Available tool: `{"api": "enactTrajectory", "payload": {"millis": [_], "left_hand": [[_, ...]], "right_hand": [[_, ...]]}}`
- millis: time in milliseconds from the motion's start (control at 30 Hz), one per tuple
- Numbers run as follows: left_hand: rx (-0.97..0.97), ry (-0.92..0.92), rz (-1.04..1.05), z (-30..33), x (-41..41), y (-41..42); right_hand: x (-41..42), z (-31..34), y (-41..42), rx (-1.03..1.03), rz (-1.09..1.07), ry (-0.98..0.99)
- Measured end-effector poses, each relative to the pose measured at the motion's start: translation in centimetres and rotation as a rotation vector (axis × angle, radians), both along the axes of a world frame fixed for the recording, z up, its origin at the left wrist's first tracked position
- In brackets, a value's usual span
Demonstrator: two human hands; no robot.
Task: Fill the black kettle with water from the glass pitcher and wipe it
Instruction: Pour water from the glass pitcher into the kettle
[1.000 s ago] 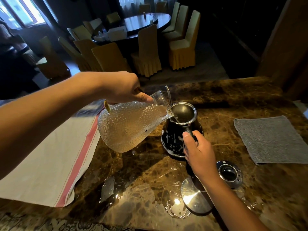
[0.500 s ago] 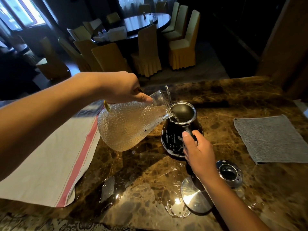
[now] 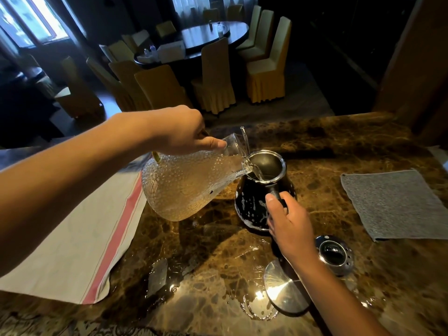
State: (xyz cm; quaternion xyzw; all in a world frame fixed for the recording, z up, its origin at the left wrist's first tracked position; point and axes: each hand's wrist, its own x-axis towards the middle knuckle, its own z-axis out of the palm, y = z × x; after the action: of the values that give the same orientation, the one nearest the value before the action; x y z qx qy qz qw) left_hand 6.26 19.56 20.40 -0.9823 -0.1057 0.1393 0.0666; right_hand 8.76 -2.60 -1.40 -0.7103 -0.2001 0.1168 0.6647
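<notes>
The black kettle (image 3: 254, 204) stands open-topped on the brown marble counter (image 3: 327, 146), with foam spots on its side. My right hand (image 3: 288, 219) grips its black handle. My left hand (image 3: 179, 132) holds the neck of the dimpled glass pitcher (image 3: 186, 185), which is tilted to the right. Its spout rests over the kettle's steel rim, and a thin stream of water runs into the opening. A grey cloth (image 3: 395, 204) lies flat to the right of the kettle.
A white towel with a red stripe (image 3: 80, 238) lies on the left. A steel disc (image 3: 283, 289) and a round steel lid (image 3: 335, 255) sit near the front. Water is spilled on the counter around them. Beyond the counter's far edge are chairs and a dining table.
The pitcher has tipped very slightly further while water keeps flowing. Both hands stay where they were.
</notes>
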Motion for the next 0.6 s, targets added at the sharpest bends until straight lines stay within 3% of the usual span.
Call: {"api": "enactTrajectory", "payload": {"millis": [600], "left_hand": [[0.029, 0.001, -0.002, 0.35, 0.32, -0.52]], "right_hand": [[0.12, -0.42, 0.21, 0.069, 0.057, 0.079]]}}
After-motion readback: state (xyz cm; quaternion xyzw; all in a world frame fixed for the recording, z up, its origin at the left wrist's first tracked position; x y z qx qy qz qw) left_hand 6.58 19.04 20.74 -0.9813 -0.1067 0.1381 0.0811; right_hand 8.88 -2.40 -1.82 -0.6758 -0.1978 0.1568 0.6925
